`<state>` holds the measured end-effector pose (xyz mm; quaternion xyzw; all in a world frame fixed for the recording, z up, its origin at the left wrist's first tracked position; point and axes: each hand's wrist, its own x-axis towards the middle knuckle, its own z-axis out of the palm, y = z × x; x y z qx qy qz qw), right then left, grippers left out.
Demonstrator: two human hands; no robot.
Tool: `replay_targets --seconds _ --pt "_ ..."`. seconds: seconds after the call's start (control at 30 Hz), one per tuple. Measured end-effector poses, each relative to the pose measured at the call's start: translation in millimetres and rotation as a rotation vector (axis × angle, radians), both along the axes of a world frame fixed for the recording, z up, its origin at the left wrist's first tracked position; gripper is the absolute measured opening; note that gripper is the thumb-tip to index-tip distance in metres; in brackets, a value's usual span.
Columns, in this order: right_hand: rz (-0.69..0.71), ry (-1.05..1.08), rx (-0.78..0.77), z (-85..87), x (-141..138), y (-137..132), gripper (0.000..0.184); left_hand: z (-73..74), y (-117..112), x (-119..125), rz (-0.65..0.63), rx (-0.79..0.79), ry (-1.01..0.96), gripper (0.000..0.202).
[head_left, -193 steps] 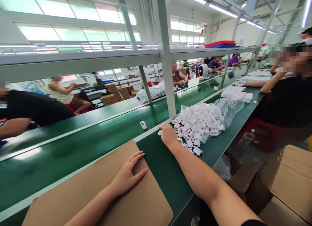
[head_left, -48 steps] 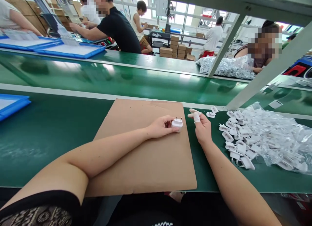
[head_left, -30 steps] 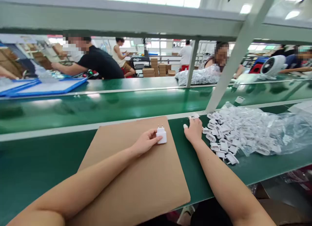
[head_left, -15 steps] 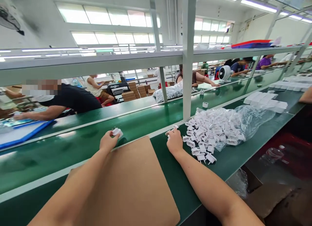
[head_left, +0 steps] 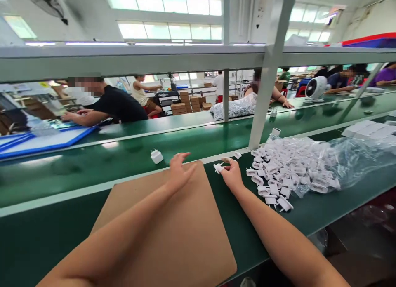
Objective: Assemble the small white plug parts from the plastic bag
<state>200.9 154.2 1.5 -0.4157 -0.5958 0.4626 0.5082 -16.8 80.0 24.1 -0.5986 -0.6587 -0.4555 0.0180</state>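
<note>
My left hand (head_left: 178,170) hovers open over the far edge of a brown cardboard sheet (head_left: 173,233), fingers spread, holding nothing. Just beyond it a white plug adapter (head_left: 156,156) stands alone on the green conveyor belt (head_left: 93,163). My right hand (head_left: 230,173) rests on the green bench right of the cardboard, fingers pinched on a small white plug part (head_left: 218,168). A pile of white plug parts (head_left: 278,175) spills from a clear plastic bag (head_left: 340,159) just right of that hand.
A grey upright post (head_left: 266,93) rises from the bench behind my right hand, under a grey shelf (head_left: 123,60). Blue trays (head_left: 46,140) lie at far left. Several people work across the belt. White boxes (head_left: 368,129) sit at far right, a small fan (head_left: 314,87) beyond.
My left hand carried the white adapter from the cardboard to the belt, let it go and drew back open. My right hand picked a small part from beside the pile.
</note>
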Motion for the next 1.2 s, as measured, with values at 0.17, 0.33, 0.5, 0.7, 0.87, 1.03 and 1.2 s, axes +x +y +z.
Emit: replay_targets --seconds 0.17,0.33,0.5,0.7,0.87,1.03,1.2 --pt "0.146 0.161 -0.168 1.0 -2 -1 0.044 -24.9 -3 37 -0.309 -0.145 -0.092 0.038" --pt "0.219 0.204 -0.232 1.9 -10 -9 0.038 -25.2 -7 32 -0.434 -0.175 -0.261 0.038" --pt "0.257 0.116 -0.159 2.4 -15 -17 0.036 -18.4 -10 32 -0.461 -0.198 -0.274 0.02" --pt "0.262 0.086 -0.162 1.5 -15 -22 0.042 -20.9 -9 32 -0.478 -0.184 -0.253 0.024" --pt "0.233 0.055 -0.15 -0.6 -13 -21 0.04 -19.7 -10 31 -0.495 -0.183 -0.208 0.028" --pt "0.268 0.014 -0.101 -4.5 -14 -24 0.038 -22.6 -10 31 -0.447 -0.237 -0.274 0.03" --pt "0.251 -0.086 0.086 -3.3 -12 -28 0.032 -27.1 -8 29 -0.435 -0.258 -0.316 0.033"
